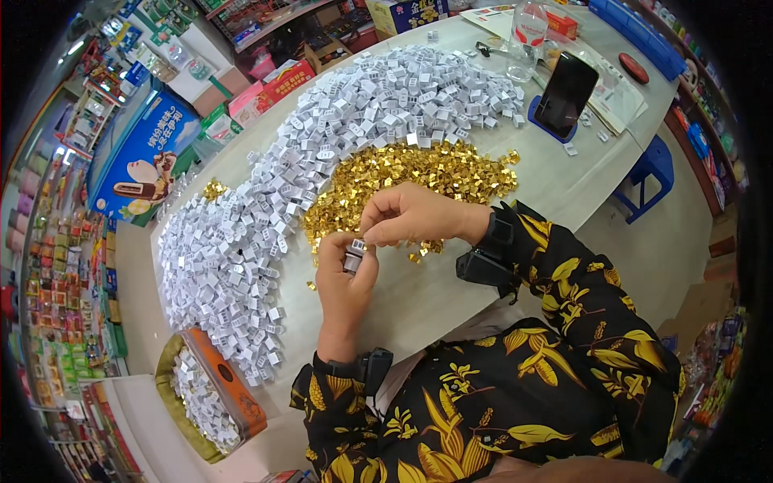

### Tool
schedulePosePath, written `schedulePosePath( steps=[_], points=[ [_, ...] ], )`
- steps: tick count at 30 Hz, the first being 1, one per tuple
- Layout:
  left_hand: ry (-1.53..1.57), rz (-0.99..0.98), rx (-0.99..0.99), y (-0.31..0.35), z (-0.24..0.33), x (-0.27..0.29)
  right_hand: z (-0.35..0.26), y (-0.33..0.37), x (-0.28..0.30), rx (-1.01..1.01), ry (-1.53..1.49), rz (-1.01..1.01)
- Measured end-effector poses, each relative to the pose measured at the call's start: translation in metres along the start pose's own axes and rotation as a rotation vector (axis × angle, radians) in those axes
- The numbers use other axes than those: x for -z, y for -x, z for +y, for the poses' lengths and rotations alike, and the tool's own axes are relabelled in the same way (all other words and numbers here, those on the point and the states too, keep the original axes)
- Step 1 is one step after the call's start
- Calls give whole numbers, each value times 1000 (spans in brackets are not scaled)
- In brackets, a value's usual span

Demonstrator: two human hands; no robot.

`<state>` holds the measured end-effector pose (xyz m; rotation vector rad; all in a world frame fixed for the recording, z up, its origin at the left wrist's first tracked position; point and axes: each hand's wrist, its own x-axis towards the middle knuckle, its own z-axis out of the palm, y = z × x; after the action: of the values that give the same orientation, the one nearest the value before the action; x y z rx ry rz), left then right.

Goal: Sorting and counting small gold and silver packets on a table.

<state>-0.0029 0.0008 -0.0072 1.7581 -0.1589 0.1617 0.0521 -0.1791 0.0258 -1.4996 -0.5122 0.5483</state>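
Where the fingertips of both hands meet, a small white-and-grey folded paper piece is pinched above the pale round tabletop. The left hand is curled closed around the lower part of the piece, thumb and forefinger pressed on it. The right hand is bent over from above, its fingertips nearly closed on the top edge of the same piece. Both wrists carry black strap-mounted devices. Directly behind the hands lies a curved band of small gold foil folded pieces, a few of them scattered loose near the right hand. Beyond and to the left runs a large arc of small white folded paper pieces. An orange cardboard box at the left table edge holds more white pieces. A black smartphone stands propped at the far right.
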Motion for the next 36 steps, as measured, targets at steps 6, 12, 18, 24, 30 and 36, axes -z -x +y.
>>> schedulePosePath(
  steps=[6, 12, 18, 24, 30, 36],
  points=[
    [-216, -20, -136, -1, 1, 3, 0, 0, 2, 14, -145, -46],
    [-216, -15, -170, 0, 0, 2, 1, 0, 0, -11, -135, -25],
    [-221, -47, -192, 1, -5, 8, 0, -1, 2, -117, -73, -24],
    [-377, -72, -295, -1, -4, 5, 7, -1, 6, -137, -29, -60],
    [-132, -41, -150, 2, 14, 8, 2, -4, 1, -82, -48, -69],
    [-247, 315, 2, 14, 52, 92, 1, 9, 14, 89, 567, -40]
  ],
)
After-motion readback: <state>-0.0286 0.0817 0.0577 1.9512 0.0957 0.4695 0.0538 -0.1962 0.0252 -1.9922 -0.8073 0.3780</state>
